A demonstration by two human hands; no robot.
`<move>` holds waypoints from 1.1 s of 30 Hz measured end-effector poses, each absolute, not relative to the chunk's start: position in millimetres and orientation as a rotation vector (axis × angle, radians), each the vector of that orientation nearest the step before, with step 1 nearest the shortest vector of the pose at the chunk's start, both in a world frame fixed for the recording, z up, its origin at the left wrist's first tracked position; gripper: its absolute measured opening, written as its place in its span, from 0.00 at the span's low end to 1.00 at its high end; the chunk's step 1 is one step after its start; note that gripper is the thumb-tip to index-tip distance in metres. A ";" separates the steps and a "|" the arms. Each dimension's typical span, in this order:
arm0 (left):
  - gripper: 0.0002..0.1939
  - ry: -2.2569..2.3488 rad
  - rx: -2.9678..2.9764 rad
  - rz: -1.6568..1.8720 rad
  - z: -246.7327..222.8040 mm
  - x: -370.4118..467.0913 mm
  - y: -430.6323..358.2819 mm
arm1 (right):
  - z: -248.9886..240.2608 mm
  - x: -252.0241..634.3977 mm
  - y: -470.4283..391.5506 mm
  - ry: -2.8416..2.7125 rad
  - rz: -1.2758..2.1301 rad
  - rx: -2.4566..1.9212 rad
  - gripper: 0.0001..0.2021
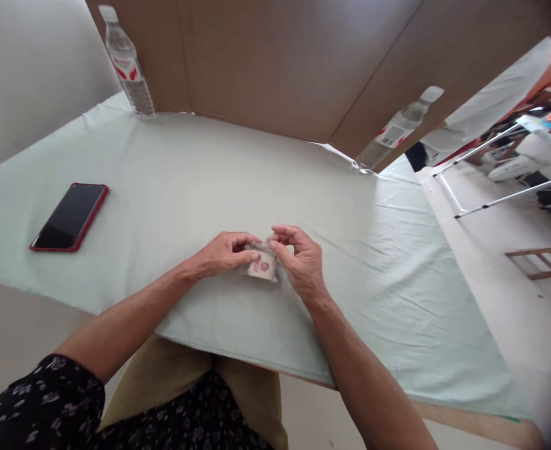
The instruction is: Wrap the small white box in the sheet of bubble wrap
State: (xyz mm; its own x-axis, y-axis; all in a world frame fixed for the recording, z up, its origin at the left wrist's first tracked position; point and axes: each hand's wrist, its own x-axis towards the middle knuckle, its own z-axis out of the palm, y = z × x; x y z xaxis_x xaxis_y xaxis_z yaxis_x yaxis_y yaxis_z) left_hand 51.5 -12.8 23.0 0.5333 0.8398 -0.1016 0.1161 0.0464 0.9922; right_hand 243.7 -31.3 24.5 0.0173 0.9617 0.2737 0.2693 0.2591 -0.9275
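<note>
A small pale, flat item with a red print (pixel 262 267) sits inside a clear plastic bag (pixel 274 279), just above the near part of the table. My left hand (pixel 226 252) pinches the bag's left side between thumb and fingers. At the bag's top right corner, my right hand (pixel 298 255) has thumb and forefinger closed on the plastic edge. The print is too small to read, so what kind of item lies in the bag I cannot make out.
A phone in a red case (pixel 70 217) lies at the left of the pale green tablecloth (pixel 186 181). Two water bottles, one at the back left (pixel 130 69) and one at the back right (pixel 397 130), stand against a brown cardboard screen (pixel 266 69). A white metal frame (pixel 486 205) is beyond the table's right side.
</note>
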 end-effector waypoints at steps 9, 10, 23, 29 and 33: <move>0.19 0.984 1.541 0.688 21.6 50.3 -8.6 | 22.0 250.2 -35.8 -1.936 0.356 -1.059 0.06; 0.19 0.994 1.556 0.687 21.5 50.3 -8.6 | 23.4 252.3 -35.1 -2.000 0.338 -1.007 0.06; 0.22 1.135 1.666 0.756 25.4 48.9 -10.5 | 38.2 283.2 -30.3 -1.914 0.721 -1.027 0.13; 0.42 1.070 1.661 0.640 29.2 30.4 -8.1 | 28.3 290.0 -24.7 -2.103 0.918 -1.183 0.48; 0.51 0.943 1.839 0.535 25.6 27.1 -9.2 | 18.1 284.3 -25.9 -2.212 0.859 -1.196 0.52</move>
